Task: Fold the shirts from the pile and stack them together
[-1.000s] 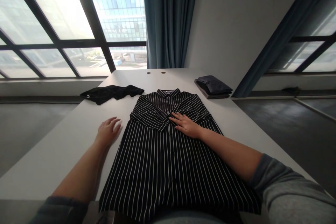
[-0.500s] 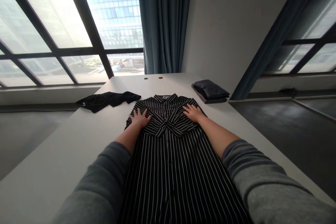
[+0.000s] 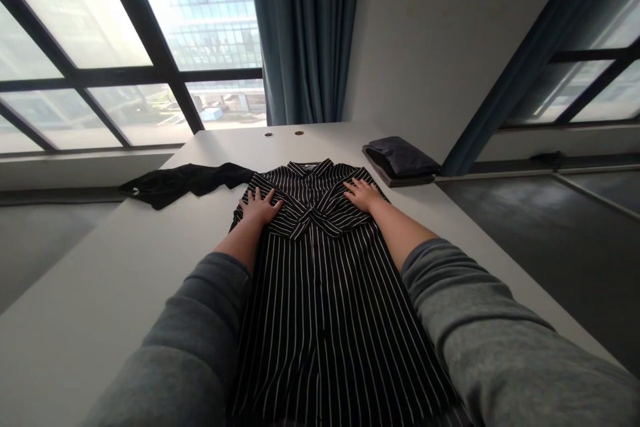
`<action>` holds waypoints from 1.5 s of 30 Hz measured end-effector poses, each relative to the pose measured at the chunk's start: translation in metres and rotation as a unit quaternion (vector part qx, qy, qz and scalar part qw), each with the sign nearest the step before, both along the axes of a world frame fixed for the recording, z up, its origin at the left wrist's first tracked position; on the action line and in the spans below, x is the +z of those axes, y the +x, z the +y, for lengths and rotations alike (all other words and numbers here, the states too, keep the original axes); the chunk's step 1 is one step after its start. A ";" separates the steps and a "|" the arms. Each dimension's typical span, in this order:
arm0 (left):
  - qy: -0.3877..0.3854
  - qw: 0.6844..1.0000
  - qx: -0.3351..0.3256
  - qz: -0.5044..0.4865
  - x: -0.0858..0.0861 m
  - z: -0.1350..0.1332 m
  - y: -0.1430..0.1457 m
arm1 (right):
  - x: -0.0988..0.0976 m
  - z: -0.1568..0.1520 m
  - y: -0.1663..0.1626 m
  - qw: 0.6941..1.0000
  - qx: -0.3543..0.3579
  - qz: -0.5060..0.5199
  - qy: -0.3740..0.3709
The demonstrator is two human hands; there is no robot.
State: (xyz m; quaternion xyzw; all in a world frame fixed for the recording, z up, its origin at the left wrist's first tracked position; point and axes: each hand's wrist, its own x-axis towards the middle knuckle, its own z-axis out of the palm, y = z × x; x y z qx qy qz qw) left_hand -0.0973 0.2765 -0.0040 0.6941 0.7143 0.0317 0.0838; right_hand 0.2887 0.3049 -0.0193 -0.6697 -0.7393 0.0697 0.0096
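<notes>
A black shirt with white stripes (image 3: pixel 320 300) lies spread on the white table (image 3: pixel 125 293), its collar at the far end. Both of its sleeves are folded in across the chest, and their cuffs meet at the middle. My left hand (image 3: pixel 260 209) rests with spread fingers on the left sleeve near the shoulder. On the other side, my right hand (image 3: pixel 363 195) lies flat on the right sleeve, fingers apart. Neither hand grips the cloth. The hem end reaches toward me between my forearms.
Left of the collar lies a crumpled black garment (image 3: pixel 185 183). A stack of folded dark clothes (image 3: pixel 401 160) sits at the table's right edge. Two round holes are near the far edge, before a blue curtain (image 3: pixel 305 40) and a window.
The view has tipped down a little, so more of the shirt's lower end shows. Both hands stay in the same places on the sleeves.
</notes>
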 end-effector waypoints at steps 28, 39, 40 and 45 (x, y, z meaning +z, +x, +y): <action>0.103 0.991 0.054 0.068 0.013 -0.366 -0.106 | 0.011 -0.334 0.071 0.972 0.168 0.138 0.085; 0.035 0.991 0.126 0.037 0.024 -0.393 -0.099 | 0.011 -0.332 0.070 0.973 0.171 0.124 0.096; 0.033 0.990 0.137 0.024 0.025 -0.393 -0.098 | 0.012 -0.332 0.069 0.973 0.170 0.124 0.096; 0.017 0.987 0.154 -0.048 0.027 -0.395 -0.097 | 0.015 -0.329 0.071 0.973 0.174 0.109 0.102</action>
